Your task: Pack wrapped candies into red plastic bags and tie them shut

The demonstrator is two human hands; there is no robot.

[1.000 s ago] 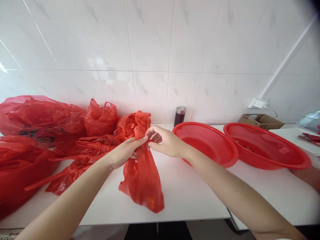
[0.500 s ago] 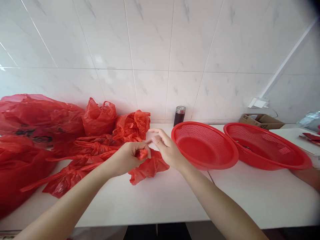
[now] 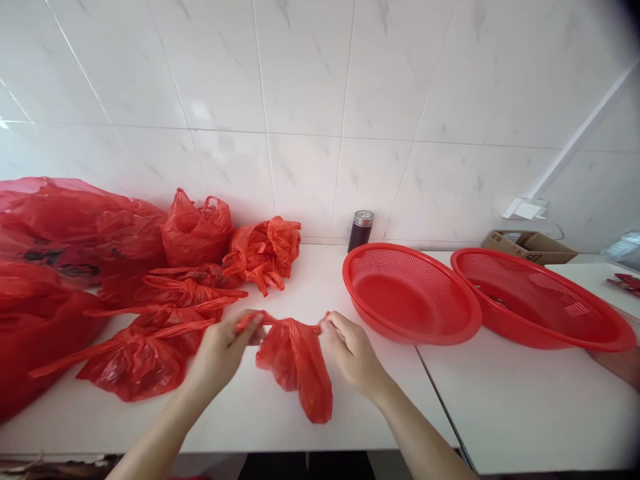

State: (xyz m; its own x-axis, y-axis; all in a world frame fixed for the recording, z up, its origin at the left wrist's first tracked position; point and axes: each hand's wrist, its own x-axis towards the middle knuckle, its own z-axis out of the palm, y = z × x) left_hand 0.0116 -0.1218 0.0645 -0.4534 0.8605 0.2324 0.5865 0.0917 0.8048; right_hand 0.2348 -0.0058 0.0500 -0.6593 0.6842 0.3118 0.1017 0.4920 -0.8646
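A small red plastic bag [image 3: 299, 363] hangs between my hands just above the white counter [image 3: 350, 407]. My left hand [image 3: 223, 350] pinches one handle of the bag on its left side. My right hand [image 3: 350, 350] pinches the other handle on its right side. The handles are pulled apart and taut, and the body of the bag sags toward the counter's front edge. Something small seems to lie in its bottom, but I cannot make it out.
Several filled, tied red bags [image 3: 150, 333] pile up at the left along the tiled wall. Two red strainer baskets [image 3: 410, 293] [image 3: 540, 300] sit at the right. A dark flask [image 3: 361, 230] and a cardboard box [image 3: 530, 245] stand at the back. Another person's arm [image 3: 620, 363] shows at far right.
My hands have come down and toward me with the bag. They have moved apart, each now holding one handle, where before the left hand gripped the bunched neck alone.
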